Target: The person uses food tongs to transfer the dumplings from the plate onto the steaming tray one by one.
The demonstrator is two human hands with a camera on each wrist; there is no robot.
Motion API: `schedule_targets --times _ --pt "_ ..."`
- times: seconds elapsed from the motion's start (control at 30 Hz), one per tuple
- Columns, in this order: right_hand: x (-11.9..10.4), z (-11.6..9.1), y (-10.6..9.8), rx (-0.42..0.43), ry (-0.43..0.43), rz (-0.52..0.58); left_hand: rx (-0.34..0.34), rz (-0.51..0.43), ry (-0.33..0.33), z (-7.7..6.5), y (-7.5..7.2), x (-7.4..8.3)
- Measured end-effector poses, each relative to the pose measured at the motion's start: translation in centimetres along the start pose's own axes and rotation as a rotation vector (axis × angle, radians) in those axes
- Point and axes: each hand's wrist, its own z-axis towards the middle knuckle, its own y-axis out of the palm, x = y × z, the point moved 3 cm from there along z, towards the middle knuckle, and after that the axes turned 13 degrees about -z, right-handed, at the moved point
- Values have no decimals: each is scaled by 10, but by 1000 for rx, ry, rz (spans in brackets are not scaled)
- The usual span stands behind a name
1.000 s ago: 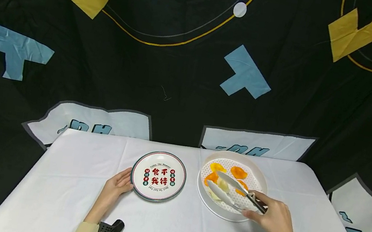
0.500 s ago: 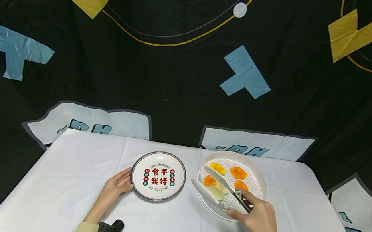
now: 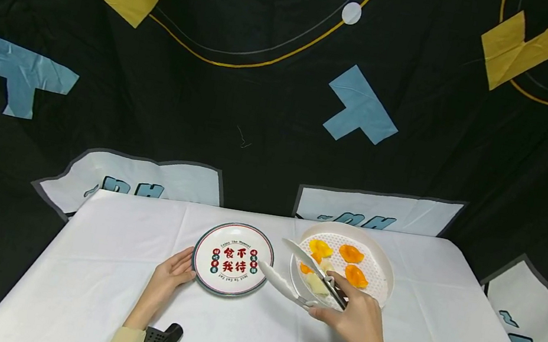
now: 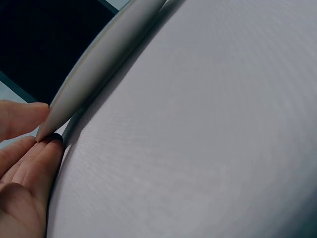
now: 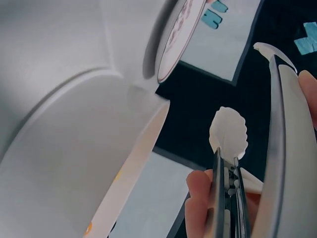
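Note:
My left hand (image 3: 170,274) pinches the left rim of a round plate (image 3: 237,238) with red characters and a dark green edge. In the left wrist view the thumb lies above the plate's rim (image 4: 94,69), fingertips beneath it. With my right hand (image 3: 357,317) I grip white-headed metal tongs (image 3: 333,293). Their arms are spread, with nothing visible between the tips, which reach left toward the plate's right edge. Below the tongs stands a white round steamer basket (image 3: 386,262) with a dotted bottom. It holds several orange pieces (image 3: 351,254), a yellow piece (image 3: 321,248) and pale ones (image 3: 316,285).
A white cloth covers the table (image 3: 124,231). Behind hangs a dark curtain (image 3: 258,133) with yellow and blue patches. Black straps with small devices (image 3: 164,336) sit on both wrists.
My right hand has moved left with the tongs, from over the basket to between basket and plate. Pieces in the basket are less covered at the right. My left hand stays on the plate.

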Motion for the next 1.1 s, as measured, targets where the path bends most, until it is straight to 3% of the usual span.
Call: schedule_targets --times 0.47,1.1 --pt "-28 -7 17 90 -51 -26 16 -6 -16 2 -1 -2" --pt "-48 -21 42 18 -7 -20 12 -6 -2 1 -1 0"
